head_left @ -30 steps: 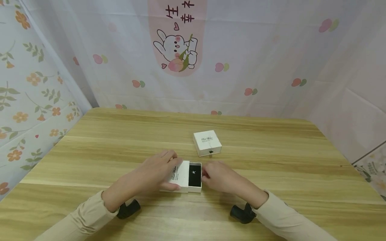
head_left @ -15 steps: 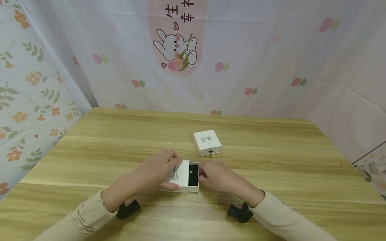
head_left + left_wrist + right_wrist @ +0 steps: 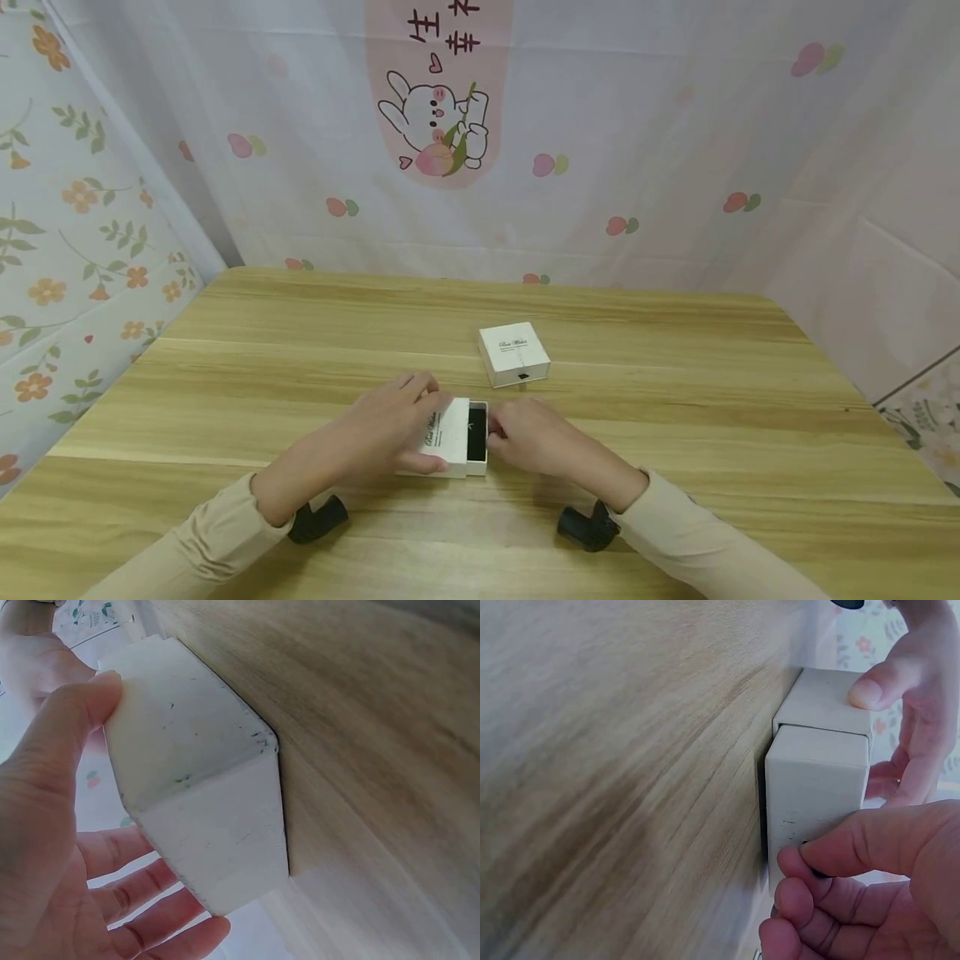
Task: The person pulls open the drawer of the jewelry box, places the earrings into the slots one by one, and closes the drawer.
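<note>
1. Head: the drawer (image 3: 477,468) shows less than a second ago; the white box (image 3: 453,433) seems nearer closed. Dark insert (image 3: 477,443); another box (image 3: 513,347) at one o'clock on woodgrain counter (image 3: 675,350).
2. Left wrist: left hand (image 3: 52,862) grips box, thumb opposite fingers. Smooth card, scuffed corner.
3. Right wrist: right fingers (image 3: 836,844) pinch the black tab (image 3: 821,874) on drawer's flat front.

I'd call the drawer box (image 3: 453,432) smooth, matt white card with small dark scuffs, the pad (image 3: 476,445) inside dull black. The second box (image 3: 513,347) looks the same card. The bench (image 3: 675,383) is grained wood, smooth with a soft sheen; behind it hangs creased, matt cloth (image 3: 637,125).
</note>
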A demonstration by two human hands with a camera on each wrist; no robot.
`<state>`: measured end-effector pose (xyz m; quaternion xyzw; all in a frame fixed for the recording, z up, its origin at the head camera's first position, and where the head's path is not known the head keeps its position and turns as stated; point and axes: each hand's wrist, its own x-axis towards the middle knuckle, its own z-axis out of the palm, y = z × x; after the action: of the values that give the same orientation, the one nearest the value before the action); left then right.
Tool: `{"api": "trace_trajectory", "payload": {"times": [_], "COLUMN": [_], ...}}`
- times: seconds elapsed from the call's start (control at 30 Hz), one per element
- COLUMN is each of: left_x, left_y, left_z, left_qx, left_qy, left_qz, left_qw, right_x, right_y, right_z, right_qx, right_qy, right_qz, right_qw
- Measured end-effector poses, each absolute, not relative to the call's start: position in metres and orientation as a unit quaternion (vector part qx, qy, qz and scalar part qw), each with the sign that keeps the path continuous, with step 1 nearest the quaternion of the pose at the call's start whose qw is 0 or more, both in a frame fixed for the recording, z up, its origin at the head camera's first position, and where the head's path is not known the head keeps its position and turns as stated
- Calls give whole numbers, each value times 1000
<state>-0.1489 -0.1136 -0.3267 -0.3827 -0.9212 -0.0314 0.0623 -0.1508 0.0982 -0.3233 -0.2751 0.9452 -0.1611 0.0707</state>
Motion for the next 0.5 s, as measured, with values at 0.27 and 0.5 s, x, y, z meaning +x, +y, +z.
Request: {"api": "trace_trajectory", "payload": {"times": [0.27,0.5], "left_x": [-149,-149], "left_y": [-115,-115], "left_z": [-328,-328], "left_qx": [-385,-386], "left_qy": [-920,-919], "left_qz": [-28,-30], "left_qw": [68,71], "right_x": [-152,-152], "right_y": [96,93], "right_z": [-325,-325], "right_qx": [-275,-275], "right_qy": [945,943], "right_qz": [-162,-170], "right_qw": [72,75]}}
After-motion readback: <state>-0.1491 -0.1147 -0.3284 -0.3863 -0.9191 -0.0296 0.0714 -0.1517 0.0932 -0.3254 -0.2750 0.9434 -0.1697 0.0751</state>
